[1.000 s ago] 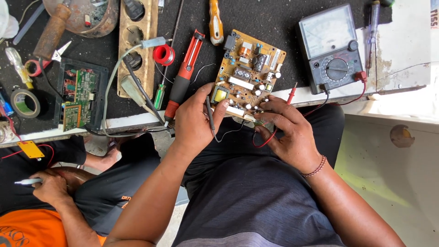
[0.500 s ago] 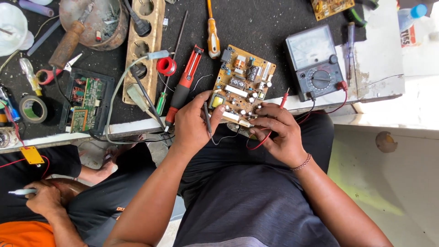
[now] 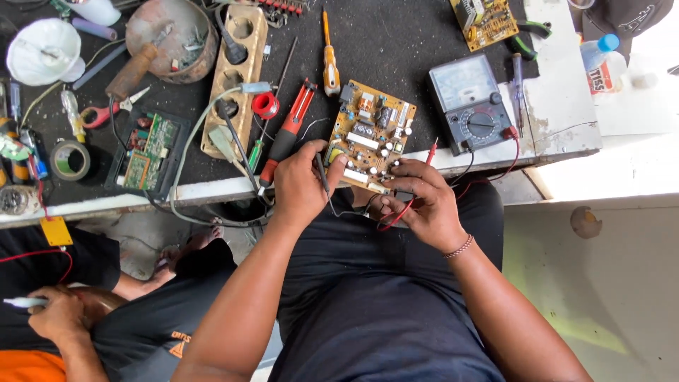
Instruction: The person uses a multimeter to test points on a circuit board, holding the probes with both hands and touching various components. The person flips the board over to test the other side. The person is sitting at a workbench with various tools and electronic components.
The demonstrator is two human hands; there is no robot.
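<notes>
At the middle of the frame, a tan printed circuit board crowded with components (image 3: pixel 371 136) lies tilted at the near edge of the black-topped table (image 3: pixel 396 42). The left hand (image 3: pixel 303 185) is closed around a thin black test probe (image 3: pixel 322 173) whose tip meets the board's lower left corner. The right hand (image 3: pixel 422 205) grips the board's lower edge with a red probe lead (image 3: pixel 407 205) under its fingers. Just right of the board sits a grey analogue multimeter (image 3: pixel 472 100); a red-handled screwdriver (image 3: pixel 286 134) lies to its left.
</notes>
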